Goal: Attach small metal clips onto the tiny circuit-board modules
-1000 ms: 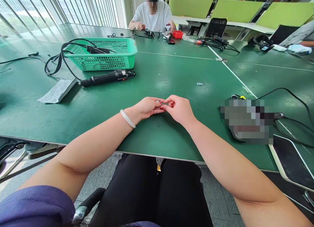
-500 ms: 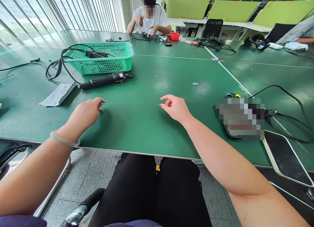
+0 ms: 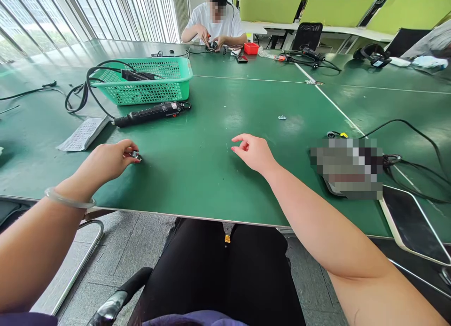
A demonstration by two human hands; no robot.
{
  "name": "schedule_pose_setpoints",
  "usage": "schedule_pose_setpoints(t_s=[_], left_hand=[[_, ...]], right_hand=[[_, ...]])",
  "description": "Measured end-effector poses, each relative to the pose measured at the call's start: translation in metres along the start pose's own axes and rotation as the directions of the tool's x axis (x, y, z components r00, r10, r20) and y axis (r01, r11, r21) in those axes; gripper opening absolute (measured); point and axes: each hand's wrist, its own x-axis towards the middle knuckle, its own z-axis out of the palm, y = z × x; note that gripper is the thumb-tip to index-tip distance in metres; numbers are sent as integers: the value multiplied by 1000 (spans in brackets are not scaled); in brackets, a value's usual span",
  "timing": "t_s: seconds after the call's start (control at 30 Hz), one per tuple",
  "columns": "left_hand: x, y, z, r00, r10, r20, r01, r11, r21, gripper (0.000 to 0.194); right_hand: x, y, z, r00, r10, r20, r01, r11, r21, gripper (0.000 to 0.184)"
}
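Observation:
My left hand (image 3: pixel 111 162), with a pale bangle at the wrist, is low over the near left of the green table (image 3: pixel 197 175). Its thumb and fingers pinch a small shiny metal piece (image 3: pixel 136 155), too small to name exactly. A black electric screwdriver (image 3: pixel 151 114) lies just beyond that hand, beside a folded printed paper (image 3: pixel 84 134). My right hand (image 3: pixel 254 152) hovers near the middle of the table, thumb and forefinger apart, with nothing seen between them. Beyond it lies a tiny pale bluish piece (image 3: pixel 282 118).
A green plastic basket (image 3: pixel 151 93) with black cable stands at the back left. To my right are a blurred-out device (image 3: pixel 347 168), its cables and a phone (image 3: pixel 414 222). A person (image 3: pixel 214 25) sits across the table near a red box (image 3: pixel 251 48).
My left hand has shifted slightly left and turned, so the metal piece in its fingers now shows. My right hand has barely moved. The person opposite has lowered a hand.

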Motion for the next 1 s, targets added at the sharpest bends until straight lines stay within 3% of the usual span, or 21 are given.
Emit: schedule_pose_setpoints(t_s=[0.4, 0.6, 0.7, 0.77, 0.87, 1.0], left_hand=[[3, -5, 7, 996, -15, -83, 9, 997, -71, 20], [1, -9, 4, 980, -194, -51, 172, 944, -282, 29], [-1, -14, 2, 964, -265, 0, 235, 857, -459, 34], [-2, -14, 3, 956, -295, 4, 229, 735, -638, 36], [-3, -10, 10, 939, -345, -13, 181, 525, -831, 34], [2, 7, 29, 943, -325, -67, 62, 370, -927, 27]], right_hand=[[1, 1, 1, 1000, 12, 9, -12, 1000, 1, 25], [1, 2, 0, 1000, 24, 18, -24, 1000, 4, 23], [0, 1, 0, 999, 28, 24, -28, 1000, 0, 24], [0, 1, 0, 999, 29, 23, -29, 1000, -4, 24], [0, 0, 0, 999, 26, 25, -26, 1000, -2, 24], [0, 0, -1, 999, 26, 29, -26, 1000, -12, 25]])
